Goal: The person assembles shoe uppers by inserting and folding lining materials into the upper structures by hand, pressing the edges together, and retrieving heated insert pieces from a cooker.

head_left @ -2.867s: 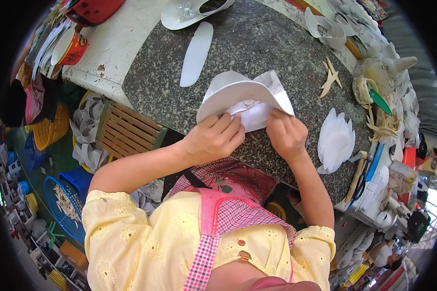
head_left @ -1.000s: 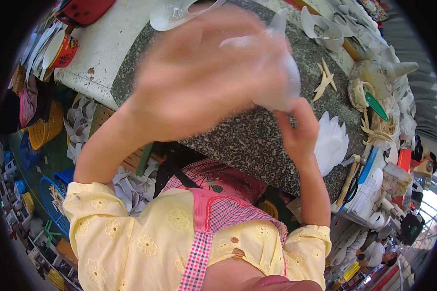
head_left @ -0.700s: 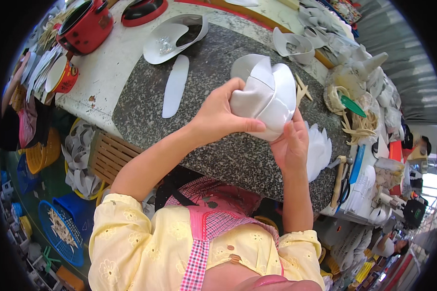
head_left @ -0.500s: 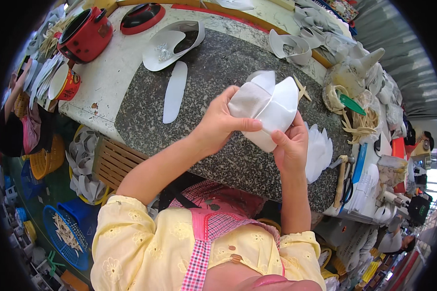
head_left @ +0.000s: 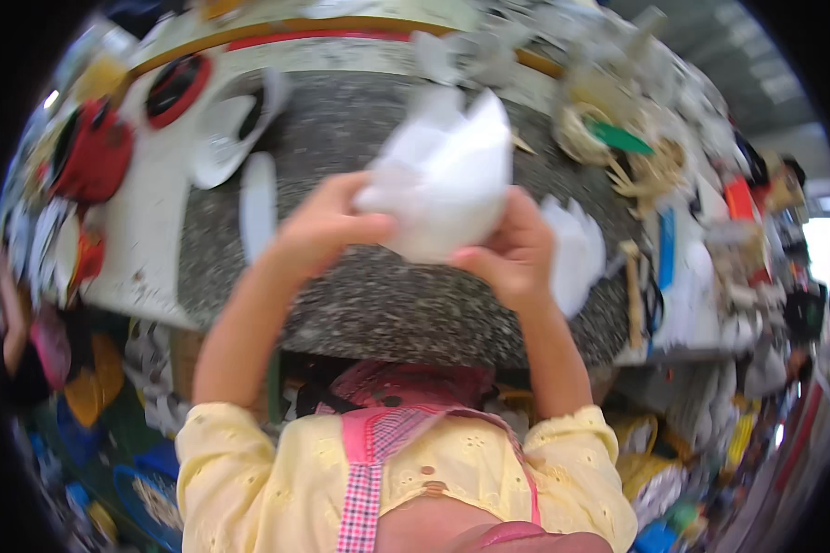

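Observation:
Between both my hands is a white, crown-like shell [head_left: 443, 184] of stiff felt-like sheet with pointed petals, raised over the speckled dark stone slab [head_left: 360, 323]. My left hand [head_left: 330, 221] grips its left lower edge, thumb in front and fingers behind. At the right lower edge my right hand [head_left: 516, 247] holds it too, its thumb pressed near the bottom. Motion blurs the shell and hides its seams. Beside my right wrist a pile of white jagged-edged pieces [head_left: 574, 263] lies on the slab. A long rounded white strip [head_left: 258, 205] rests left of my left hand.
Back left are a curved white sheet [head_left: 217, 157], a red-rimmed black lid [head_left: 177, 90] and a red pot [head_left: 101, 157]. At right stand a basket-like ring [head_left: 581, 134] by a green blade-shaped thing [head_left: 620, 137], a wooden-handled tool [head_left: 633, 295] and dark-handled scissors [head_left: 653, 309].
The view has swung, so the table's things appear turned and shifted leftward. My hands still hold the white shell, now tipped with its points upward. My left hand's grip is lower on its side.

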A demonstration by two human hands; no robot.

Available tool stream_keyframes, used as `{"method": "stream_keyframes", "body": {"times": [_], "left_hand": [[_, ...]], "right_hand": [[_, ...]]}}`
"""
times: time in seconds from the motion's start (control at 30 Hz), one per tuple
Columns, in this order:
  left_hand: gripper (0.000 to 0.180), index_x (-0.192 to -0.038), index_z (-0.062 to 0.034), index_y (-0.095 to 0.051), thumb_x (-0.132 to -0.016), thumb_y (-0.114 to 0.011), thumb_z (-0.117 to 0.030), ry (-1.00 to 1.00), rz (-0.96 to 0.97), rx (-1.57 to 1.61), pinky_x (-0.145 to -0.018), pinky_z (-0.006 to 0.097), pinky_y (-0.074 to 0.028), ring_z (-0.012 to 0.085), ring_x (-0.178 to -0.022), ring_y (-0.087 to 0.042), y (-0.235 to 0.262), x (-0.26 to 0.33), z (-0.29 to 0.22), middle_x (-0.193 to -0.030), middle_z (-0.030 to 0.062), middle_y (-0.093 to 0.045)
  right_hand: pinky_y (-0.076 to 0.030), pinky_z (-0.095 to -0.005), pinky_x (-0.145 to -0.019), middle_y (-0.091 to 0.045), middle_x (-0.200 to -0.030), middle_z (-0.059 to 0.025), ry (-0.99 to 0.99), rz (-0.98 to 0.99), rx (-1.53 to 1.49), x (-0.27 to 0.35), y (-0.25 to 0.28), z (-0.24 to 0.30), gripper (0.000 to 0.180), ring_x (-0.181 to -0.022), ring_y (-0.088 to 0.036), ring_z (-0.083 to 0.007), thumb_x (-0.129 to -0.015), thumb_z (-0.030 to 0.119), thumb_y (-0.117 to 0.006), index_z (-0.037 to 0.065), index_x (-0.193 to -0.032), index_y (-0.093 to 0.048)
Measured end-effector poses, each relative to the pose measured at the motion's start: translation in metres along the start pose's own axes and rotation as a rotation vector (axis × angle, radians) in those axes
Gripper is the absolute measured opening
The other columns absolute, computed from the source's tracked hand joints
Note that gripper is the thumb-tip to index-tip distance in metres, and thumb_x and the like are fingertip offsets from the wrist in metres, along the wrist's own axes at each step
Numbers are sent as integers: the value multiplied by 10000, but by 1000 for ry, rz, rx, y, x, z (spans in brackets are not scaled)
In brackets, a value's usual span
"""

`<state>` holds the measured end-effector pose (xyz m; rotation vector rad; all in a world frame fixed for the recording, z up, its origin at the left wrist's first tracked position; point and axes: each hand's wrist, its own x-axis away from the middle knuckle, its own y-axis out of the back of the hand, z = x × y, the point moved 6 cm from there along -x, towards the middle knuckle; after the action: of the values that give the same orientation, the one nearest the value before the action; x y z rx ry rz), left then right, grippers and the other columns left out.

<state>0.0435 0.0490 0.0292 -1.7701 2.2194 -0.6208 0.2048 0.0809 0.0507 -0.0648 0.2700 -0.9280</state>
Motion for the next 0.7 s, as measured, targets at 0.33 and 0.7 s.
{"method": "stream_keyframes", "body": {"times": [0.33,0.7], "left_hand": [[88,-772,-20,-647,-691,-682,-27,105,72,-534,-637,258,-462,93,-696,-576,32,-9,31,-737,7,-637],[434,-1090,-26,-533,-692,-675,-126,-280,78,-1040,-896,363,-395,309,-1020,-514,13,44,20,-1103,165,-543]], "right_hand": [[-365,-391,-829,-563,-950,-130,-93,-676,1699,144,246,22,379,-939,-479,-323,-710,212,-659,38,-1030,-557],[-396,-261,-452,-507,-721,-34,-67,-654,431,141,158,55,252,-521,-476,-135,-904,196,-437,-7,-1033,-509]]}}
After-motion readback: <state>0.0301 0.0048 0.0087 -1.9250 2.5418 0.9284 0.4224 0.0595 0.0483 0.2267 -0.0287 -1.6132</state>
